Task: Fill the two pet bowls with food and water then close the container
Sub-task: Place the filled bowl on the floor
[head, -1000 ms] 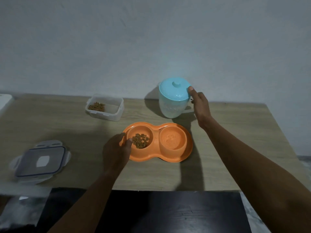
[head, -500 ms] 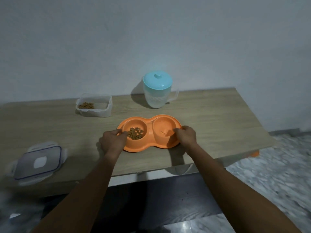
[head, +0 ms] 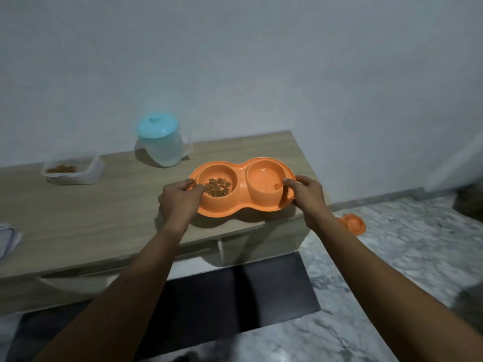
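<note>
The orange double pet bowl is lifted above the right end of the wooden table, casting a shadow below it. Its left well holds brown kibble; its right well holds water. My left hand grips the bowl's left rim and my right hand grips its right rim. The clear food container, lidless with kibble inside, sits at the table's back left. A water jug with a light blue lid stands by the wall. The container's lid shows partly at the left edge.
A small orange object lies on the marbled floor to the right of the table. A dark mat covers the floor in front of the table. A plain wall stands behind.
My right hand left the jug and took the bowl's right rim. Both hands have lifted the double bowl and carried it rightward toward the table's end; the view has swung right.
</note>
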`<state>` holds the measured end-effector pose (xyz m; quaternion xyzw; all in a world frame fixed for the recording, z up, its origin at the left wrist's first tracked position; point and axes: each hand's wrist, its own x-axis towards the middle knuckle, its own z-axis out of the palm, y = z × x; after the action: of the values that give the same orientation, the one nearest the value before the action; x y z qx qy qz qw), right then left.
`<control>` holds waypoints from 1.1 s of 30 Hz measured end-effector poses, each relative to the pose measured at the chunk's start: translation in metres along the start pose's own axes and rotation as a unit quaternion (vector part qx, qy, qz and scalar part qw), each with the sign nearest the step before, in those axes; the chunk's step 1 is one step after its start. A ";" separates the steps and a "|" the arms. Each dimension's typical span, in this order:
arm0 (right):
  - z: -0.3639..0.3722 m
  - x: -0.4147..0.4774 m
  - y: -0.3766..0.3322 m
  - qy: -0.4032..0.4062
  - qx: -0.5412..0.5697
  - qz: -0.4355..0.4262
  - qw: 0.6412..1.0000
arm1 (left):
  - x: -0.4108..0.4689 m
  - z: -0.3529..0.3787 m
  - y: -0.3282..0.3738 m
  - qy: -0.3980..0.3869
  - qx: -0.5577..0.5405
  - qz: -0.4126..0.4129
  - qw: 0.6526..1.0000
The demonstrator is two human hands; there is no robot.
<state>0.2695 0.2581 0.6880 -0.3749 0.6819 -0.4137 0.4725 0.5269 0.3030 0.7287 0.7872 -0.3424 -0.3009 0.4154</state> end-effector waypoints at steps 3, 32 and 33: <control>-0.084 0.018 -0.004 0.003 0.005 -0.022 1.000 | -0.044 0.058 0.028 -0.014 -0.016 -0.002 1.000; -0.362 0.459 0.309 -0.022 -0.085 0.165 0.982 | -0.029 0.684 -0.081 -0.106 0.104 -0.104 0.983; -0.350 0.484 0.343 -0.027 -0.085 0.170 0.981 | -0.014 0.709 -0.111 -0.088 0.111 -0.125 0.982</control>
<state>-0.2378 0.0239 0.2847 -0.3036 0.7553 -0.2573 0.5207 0.0127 0.0429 0.3001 0.8352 -0.3079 -0.3791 0.2529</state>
